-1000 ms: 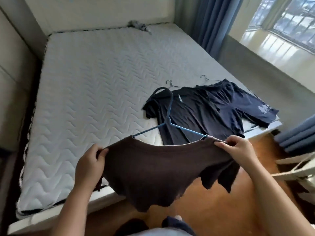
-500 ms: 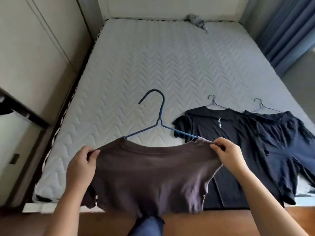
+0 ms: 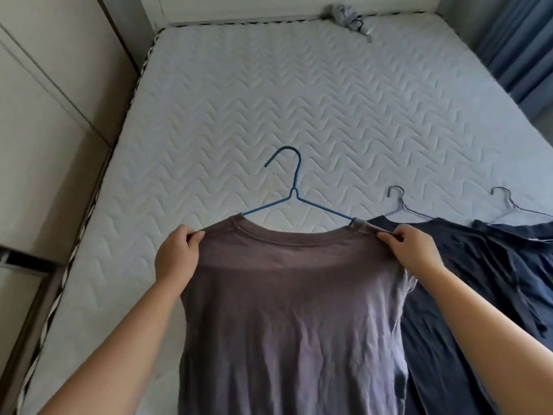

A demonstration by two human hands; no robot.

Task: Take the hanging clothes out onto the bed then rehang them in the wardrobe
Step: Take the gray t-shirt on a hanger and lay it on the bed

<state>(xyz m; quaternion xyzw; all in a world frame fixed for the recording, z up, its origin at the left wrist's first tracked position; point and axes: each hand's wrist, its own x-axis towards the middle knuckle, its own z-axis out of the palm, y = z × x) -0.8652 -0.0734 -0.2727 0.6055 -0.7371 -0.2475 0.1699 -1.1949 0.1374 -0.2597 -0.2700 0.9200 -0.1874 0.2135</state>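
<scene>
shirt: brown tee on blue hanger, held over bed, just left of navy tee.
L hand: grip pinching shoulder seam.
R hand: same; keeps tee spread to lay flat w/ others.

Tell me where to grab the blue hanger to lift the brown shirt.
Probably take the blue hanger by its neck below the hook, from above: it sticks out past the collar of the brown shirt, while the arms disappear into the shoulders.
</scene>
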